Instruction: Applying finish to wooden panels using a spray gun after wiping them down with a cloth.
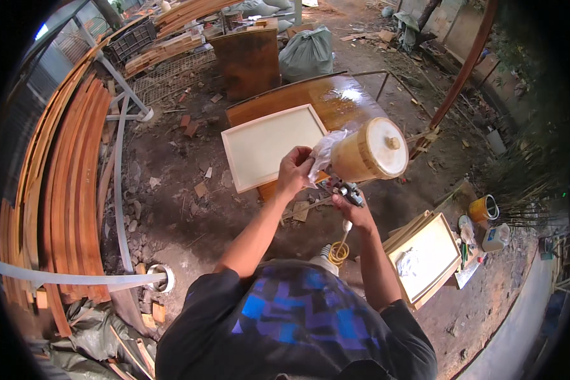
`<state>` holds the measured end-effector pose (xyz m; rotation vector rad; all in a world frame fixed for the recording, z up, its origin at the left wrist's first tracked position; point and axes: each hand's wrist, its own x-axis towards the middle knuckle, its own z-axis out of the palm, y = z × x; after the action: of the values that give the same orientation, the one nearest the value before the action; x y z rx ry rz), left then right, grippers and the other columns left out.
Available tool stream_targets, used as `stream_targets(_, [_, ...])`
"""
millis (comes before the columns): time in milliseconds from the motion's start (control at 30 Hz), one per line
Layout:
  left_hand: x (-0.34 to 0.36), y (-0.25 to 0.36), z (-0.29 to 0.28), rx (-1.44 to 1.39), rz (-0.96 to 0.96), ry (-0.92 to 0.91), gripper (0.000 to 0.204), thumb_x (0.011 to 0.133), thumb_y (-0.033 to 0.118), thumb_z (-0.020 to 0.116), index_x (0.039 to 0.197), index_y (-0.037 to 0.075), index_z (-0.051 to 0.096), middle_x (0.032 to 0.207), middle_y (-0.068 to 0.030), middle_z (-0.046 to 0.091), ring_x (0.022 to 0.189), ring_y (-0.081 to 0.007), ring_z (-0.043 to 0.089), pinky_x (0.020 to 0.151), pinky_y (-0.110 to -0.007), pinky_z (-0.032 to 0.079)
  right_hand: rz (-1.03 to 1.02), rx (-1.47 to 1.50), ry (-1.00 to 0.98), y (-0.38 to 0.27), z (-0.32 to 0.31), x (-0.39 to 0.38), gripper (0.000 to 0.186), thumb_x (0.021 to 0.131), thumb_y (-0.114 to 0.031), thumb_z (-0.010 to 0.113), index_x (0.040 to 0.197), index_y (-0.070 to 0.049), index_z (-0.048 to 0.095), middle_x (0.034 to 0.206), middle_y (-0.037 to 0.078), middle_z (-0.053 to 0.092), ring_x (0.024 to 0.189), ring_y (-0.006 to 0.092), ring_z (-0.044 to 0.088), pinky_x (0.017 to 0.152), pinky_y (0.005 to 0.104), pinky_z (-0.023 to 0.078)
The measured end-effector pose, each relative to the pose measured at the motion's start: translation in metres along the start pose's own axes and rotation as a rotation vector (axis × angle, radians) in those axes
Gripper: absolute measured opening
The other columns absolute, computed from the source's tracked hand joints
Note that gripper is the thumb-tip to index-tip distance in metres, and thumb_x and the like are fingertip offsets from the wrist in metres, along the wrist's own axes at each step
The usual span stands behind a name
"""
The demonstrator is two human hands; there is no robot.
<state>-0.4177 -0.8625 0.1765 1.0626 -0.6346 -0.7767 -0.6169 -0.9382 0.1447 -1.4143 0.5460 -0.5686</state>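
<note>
My right hand [356,214] is wrapped round the handle of a spray gun [346,191], below its large cup. The yellowish cup [354,157] has a round white lid [386,144] with a knob, and it tilts to the right. Between the fingers of my left hand [294,171] is a crumpled whitish cloth or plastic sheet [326,151], pressed against the cup's left side. A pale hose [346,231] runs down from the gun handle toward my body. Just beyond my hands, a white panel with a light wood frame [269,145] lies on a glossy brown wooden board [358,104].
Long reddish planks [76,190] are stacked at the left beside a metal rail [119,190]. At the right lie more framed panels [427,253], a yellow bucket [483,208] and a whitish jug [496,237]. A full sack [307,54] stands at the back. Debris litters the dirt floor.
</note>
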Motion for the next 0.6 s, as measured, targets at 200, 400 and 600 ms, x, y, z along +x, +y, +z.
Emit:
stream_targets(200, [0.014,0.013,-0.006,0.029,-0.036,-0.014,0.013,0.095,0.007,0.063,0.105,-0.002,0.063,0.087,-0.005,0.068,0.072,-0.0098,0.063,0.064,-0.024,0.05,0.035,-0.002,0.107,-0.001,0.005,0.022,0.021,0.091,-0.02,0.073,0.105,-0.005,0.07,0.071,-0.004,0.057,0.06,0.0081,0.05,0.051,0.0268,0.039])
stream_targets(400, [0.045,0.008,-0.032,0.41,0.234,0.348,0.015,0.094,0.007,0.059,0.106,0.0,0.064,0.096,-0.0039,0.066,0.088,-0.0132,0.06,0.078,-0.028,0.048,-0.014,0.123,-0.033,0.006,-0.059,0.083,0.022,0.09,-0.022,0.071,0.106,-0.007,0.071,0.068,-0.004,0.055,0.059,0.0073,0.049,0.051,0.0263,0.038])
stream_targets(600, [-0.037,-0.016,-0.185,0.685,0.106,0.727,0.02,0.094,0.003,0.06,0.113,0.0,0.063,0.106,-0.0053,0.066,0.096,-0.013,0.059,0.086,-0.03,0.048,-0.096,-0.168,0.137,0.026,-0.187,0.228,0.02,0.081,-0.022,0.068,0.091,-0.004,0.069,0.072,-0.003,0.062,0.065,0.0117,0.055,0.059,0.0321,0.045])
